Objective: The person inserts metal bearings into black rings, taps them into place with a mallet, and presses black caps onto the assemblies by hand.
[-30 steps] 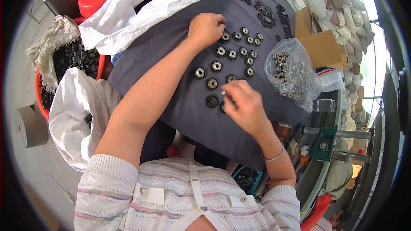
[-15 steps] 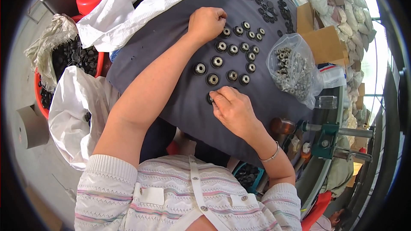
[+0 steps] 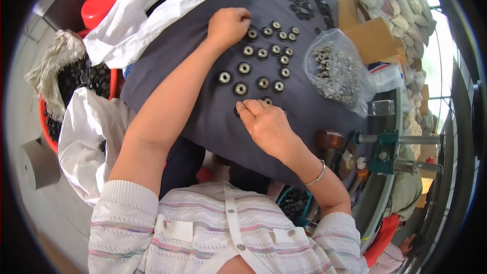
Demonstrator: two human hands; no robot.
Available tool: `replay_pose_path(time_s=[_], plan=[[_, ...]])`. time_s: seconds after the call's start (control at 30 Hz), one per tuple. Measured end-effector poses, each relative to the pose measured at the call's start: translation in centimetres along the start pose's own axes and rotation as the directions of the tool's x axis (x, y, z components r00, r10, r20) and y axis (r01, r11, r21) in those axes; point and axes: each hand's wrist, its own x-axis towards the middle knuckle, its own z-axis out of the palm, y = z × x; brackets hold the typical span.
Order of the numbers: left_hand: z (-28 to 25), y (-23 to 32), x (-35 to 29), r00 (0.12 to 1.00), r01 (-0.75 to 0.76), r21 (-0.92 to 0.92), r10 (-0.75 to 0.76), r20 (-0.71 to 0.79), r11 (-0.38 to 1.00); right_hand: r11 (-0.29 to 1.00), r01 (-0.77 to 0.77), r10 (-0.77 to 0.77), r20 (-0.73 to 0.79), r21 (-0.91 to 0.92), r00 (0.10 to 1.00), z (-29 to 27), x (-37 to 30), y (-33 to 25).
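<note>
Right hand [image 3: 269,127]: now down at a black round plastic-looking piece [image 3: 237,109] on dark grey cloth [image 3: 208,119], where a second ago it carried a small metal part; the two appear brought together
Its fingers: drawn together, exact pinch hidden
Left hand [image 3: 227,26]: stays curled, contents unclear
Black wheels with silver metal centres [image 3: 240,89]: another shows beyond the knuckles

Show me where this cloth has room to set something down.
Bare cloth lies between the left forearm and white sack, and between the right hand and clear bag. Round metal pieces crowd the middle, black parts the far end.
</note>
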Motion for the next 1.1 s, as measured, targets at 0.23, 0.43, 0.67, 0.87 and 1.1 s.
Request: replay_pose_path(time_s=[0.23, 0.43, 0.67, 0.87, 1.1], plan=[[-0.6, -0.5, 0.4, 1.000, 0.011, -0.026, -0.010, 0.022, 1.000, 0.734, -0.678, 0.616, -0.381, -0.039, 0.689, -4.4, -11.9, 2.4], [0.2, -0.5, 0.6, 0.999, 0.048, -0.194, -0.043, 0.031, 0.980, 0.278, -0.948, 0.960, 0.090, -0.153, 0.267, -2.0, -24.1, 1.9], [0.2, -0.7, 0.5, 0.993, 0.120, -0.468, -0.115, 0.038, 0.876, -0.091, -0.663, 0.926, 0.308, 0.743, 0.218, -2.8, -22.0, 0.5], [-0.3, -1.1, 0.5, 0.997, 0.078, -0.223, -0.074, 0.030, 0.972, -0.094, -0.339, 0.797, 0.274, 0.936, 0.538, -7.5, -12.1, 2.9], [-0.2, 0.2, 0.1, 0.996, 0.091, -0.146, -0.087, 0.033, 0.985, 0.811, -0.402, 0.552, -0.327, 0.425, 0.767, -4.0, -4.4, 11.8]])
